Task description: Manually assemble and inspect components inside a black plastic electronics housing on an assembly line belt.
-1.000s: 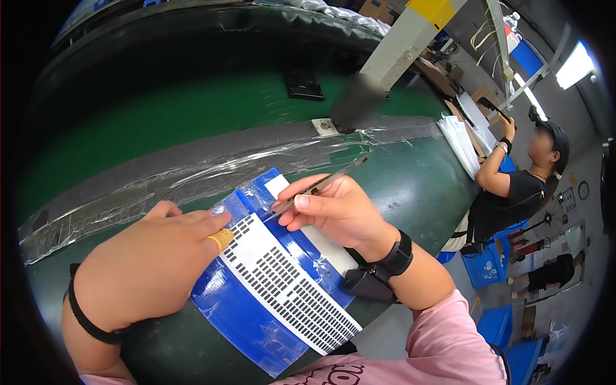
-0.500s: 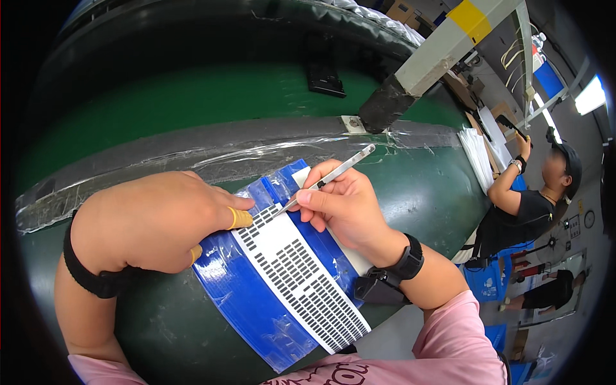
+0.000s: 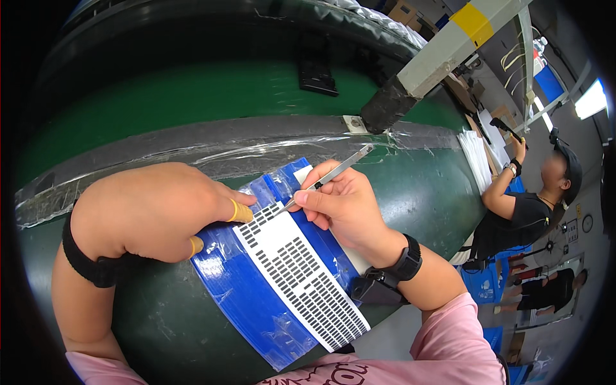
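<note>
A white sheet of small black rectangular stickers [image 3: 296, 269] lies on a blue board [image 3: 247, 308], which is partly covered with clear tape. My right hand [image 3: 343, 202] is closed around silver tweezers [image 3: 337, 172], their fine tip touching or just above the stickers near the sheet's far end. My left hand [image 3: 170, 208] rests on the board's left side, thumb and index finger apart. Both of these fingers wear yellow finger cots [image 3: 240, 212], the index one beside the sheet's far left corner. Some of its other fingers are hidden beneath the hand.
The board lies on a dark green surface [image 3: 410, 186]. Beyond a taped grey rail [image 3: 256, 138] runs a green belt [image 3: 192, 96] carrying a black part [image 3: 319, 80]. A post [image 3: 423, 70] rises at the rail. White sheets [image 3: 473, 157] and a co-worker [image 3: 523, 215] are at right.
The tweezer tip and both hands have shifted only slightly. On the belt the black part has moved a little left, and the co-worker's raised arm has shifted.
</note>
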Action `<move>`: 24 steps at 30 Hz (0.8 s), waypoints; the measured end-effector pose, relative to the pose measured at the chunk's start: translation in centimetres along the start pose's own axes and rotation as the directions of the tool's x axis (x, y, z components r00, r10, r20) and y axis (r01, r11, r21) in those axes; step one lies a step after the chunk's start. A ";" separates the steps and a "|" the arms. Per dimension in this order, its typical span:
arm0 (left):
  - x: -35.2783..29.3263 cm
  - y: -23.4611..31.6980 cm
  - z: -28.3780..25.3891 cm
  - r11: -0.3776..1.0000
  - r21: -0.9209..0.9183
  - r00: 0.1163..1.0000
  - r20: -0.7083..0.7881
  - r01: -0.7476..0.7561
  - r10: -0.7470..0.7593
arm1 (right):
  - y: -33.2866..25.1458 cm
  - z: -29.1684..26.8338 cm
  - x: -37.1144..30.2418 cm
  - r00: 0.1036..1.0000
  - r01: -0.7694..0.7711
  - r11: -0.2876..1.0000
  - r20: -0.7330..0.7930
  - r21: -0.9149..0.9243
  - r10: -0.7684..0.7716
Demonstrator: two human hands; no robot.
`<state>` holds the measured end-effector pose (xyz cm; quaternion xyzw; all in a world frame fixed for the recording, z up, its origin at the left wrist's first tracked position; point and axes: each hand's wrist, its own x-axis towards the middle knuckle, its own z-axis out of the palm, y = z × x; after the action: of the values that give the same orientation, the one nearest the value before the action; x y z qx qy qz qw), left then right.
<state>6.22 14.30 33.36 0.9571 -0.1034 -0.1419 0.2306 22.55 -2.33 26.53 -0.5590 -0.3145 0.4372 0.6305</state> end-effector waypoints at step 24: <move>2.1 -2.6 -0.8 0.983 -0.176 0.998 -0.054 -0.043 0.033 | -0.3 -2.4 0.4 0.996 -0.054 0.906 0.087 0.419 0.019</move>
<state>8.77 16.36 32.32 0.9339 -0.1027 -0.1216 0.3202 24.94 -2.99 26.39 -0.3974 -0.2274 0.5288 0.7146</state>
